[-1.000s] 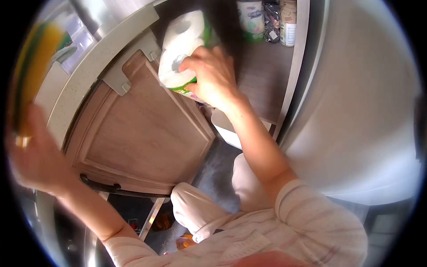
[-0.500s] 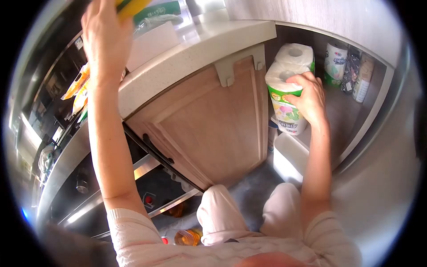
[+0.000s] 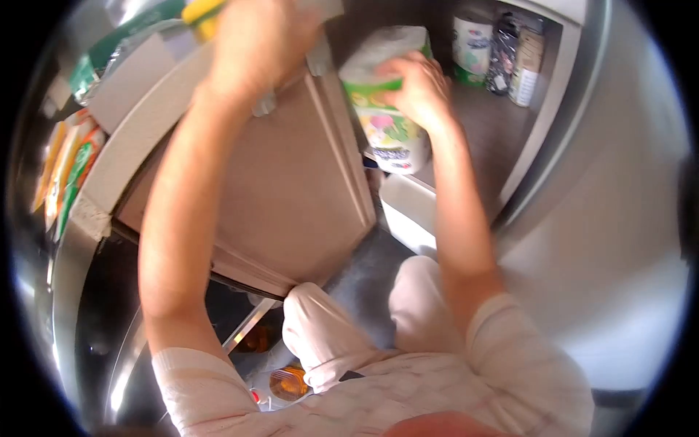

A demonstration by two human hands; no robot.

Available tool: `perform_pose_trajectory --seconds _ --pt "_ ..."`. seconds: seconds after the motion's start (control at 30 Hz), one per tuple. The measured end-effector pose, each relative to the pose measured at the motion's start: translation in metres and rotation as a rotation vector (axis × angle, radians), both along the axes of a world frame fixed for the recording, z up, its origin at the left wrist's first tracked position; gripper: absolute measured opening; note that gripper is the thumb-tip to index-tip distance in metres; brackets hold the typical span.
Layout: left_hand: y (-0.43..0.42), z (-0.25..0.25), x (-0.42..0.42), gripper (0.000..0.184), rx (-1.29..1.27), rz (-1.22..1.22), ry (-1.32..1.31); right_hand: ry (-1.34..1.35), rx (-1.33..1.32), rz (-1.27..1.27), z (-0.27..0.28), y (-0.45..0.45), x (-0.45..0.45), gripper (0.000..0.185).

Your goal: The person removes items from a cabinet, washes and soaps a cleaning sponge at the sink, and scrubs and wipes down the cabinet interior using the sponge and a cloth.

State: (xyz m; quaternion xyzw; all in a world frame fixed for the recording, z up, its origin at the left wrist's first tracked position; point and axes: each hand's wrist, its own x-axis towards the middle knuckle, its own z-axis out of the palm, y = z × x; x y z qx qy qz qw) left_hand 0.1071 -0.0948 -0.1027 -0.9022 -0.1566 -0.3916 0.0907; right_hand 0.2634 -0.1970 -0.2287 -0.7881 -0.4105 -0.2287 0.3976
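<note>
My right hand (image 3: 419, 89) grips the top of a plastic-wrapped pack of paper rolls (image 3: 393, 135), white with green bands and printed flowers. Its thumb presses on the near side and the fingers lie over the top. The pack stands upright at the front of an open shelf (image 3: 488, 131). Over the worktop's edge, my left hand (image 3: 266, 47) is smeared by motion and its fingers cannot be made out. A yellow thing (image 3: 200, 16) shows just left of that hand; whether they touch is unclear.
Another roll (image 3: 472, 49), a dark bag (image 3: 502, 58) and a tall can (image 3: 527, 69) stand deeper in the shelf. Below is a white bin (image 3: 408, 215). A wooden cabinet door (image 3: 284, 189) faces me. Colourful packets (image 3: 69, 167) stand left; a bottle (image 3: 288, 382) lies low.
The view has swung to the right, so the shelf and cabinet sit further left. My left hand has moved right, over the worktop edge. My right hand keeps its grip on the pack.
</note>
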Motion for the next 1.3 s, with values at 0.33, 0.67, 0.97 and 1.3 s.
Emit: perform_pose_trajectory --seconds 0.33,0.67,0.97,1.3 --pt "0.047 -0.148 0.122 0.071 -0.096 -0.353 -0.152 0.942 1.498 0.189 -0.038 0.080 0.095 0.005" --pt "0.046 -0.163 0.146 0.037 0.038 -0.415 -0.500 0.345 -0.145 -0.744 -0.028 0.049 0.306 0.050" --pt "0.044 -0.164 0.155 0.043 -0.049 -0.476 -0.564 -0.056 -0.475 -0.884 0.038 0.038 0.364 0.073" --pt "0.045 -0.167 0.157 0.042 -0.038 -0.491 -0.600 -0.326 -0.756 -0.915 0.044 0.042 0.328 0.062"
